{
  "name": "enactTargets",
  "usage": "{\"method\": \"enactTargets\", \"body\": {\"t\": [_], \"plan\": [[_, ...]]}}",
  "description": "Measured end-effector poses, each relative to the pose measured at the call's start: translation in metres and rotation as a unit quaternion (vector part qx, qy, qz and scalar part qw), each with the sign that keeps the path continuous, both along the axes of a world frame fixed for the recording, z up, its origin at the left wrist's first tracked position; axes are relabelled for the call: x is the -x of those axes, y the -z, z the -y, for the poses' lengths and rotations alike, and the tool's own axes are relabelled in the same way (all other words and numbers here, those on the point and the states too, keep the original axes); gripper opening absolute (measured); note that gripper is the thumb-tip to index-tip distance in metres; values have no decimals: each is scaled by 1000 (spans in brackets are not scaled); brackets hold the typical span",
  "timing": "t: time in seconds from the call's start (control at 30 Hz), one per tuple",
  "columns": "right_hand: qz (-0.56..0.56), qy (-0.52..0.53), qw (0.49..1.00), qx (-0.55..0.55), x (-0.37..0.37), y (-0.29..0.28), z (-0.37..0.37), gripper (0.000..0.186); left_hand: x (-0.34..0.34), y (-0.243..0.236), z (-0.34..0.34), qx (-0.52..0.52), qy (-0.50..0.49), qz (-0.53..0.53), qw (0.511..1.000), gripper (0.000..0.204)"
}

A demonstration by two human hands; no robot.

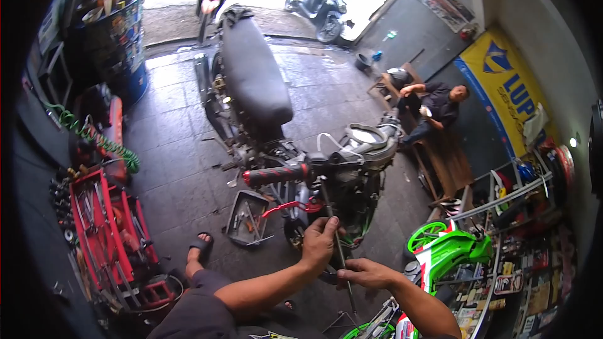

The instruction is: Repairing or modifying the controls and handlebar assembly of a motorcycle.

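My left hand (319, 243) is closed round a long thin metal rod (348, 292) at the front of a partly stripped motorcycle (254, 75). My right hand (359, 274) grips the rod lower down, with its thumb along it. The rod slants up past a red lever (289, 206) toward the handlebar grip (275, 176), which is black with red stripes. A round housing (366, 137) and a loose pale cable sit at the handlebar. The rod's upper end is hard to make out among the parts.
A tool tray (244, 220) lies on the floor. A red toolbox (100, 226) and blue drum (129, 56) stand left. At right, a person (443, 103) sits on a wooden bench (443, 172), near green bike parts (458, 251) and a cluttered rack (515, 307). Two bikes stand outside the doorway.
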State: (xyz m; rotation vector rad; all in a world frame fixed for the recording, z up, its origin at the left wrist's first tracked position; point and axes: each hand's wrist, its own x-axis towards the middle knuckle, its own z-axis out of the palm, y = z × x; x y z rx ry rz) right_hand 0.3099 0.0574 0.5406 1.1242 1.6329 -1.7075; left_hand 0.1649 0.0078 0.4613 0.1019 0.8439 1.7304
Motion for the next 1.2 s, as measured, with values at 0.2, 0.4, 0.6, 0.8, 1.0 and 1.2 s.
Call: {"method": "enactTargets", "body": {"t": [0.2, 0.4, 0.6, 0.8, 1.0, 1.2], "plan": [[-82, 104, 983, 128, -4, -10, -4, 32, 5, -4, 7, -41, 15, 36, 998, 35], [13, -34, 994, -106, -3, 0, -6, 26, 5, -6, 0, -51, 13, -12, 999, 31], [-7, 108, 994, 20, -4, 1, 12, 29, 8, 0, -6, -44, -1, -24, 999, 27], [-90, 49, 994, -32, -27, 18, 15, 24, 3, 7, -4, -43, -6, -82, 996, 30], [-75, 131, 988, -37, -56, 53, 60, 22, -13, 33, 19, -44, 96, -90, 990, 34], [-101, 134, 978, -122, -43, 75, 68, 18, -8, 52, 15, 31, 93, -79, 992, 33]]}}
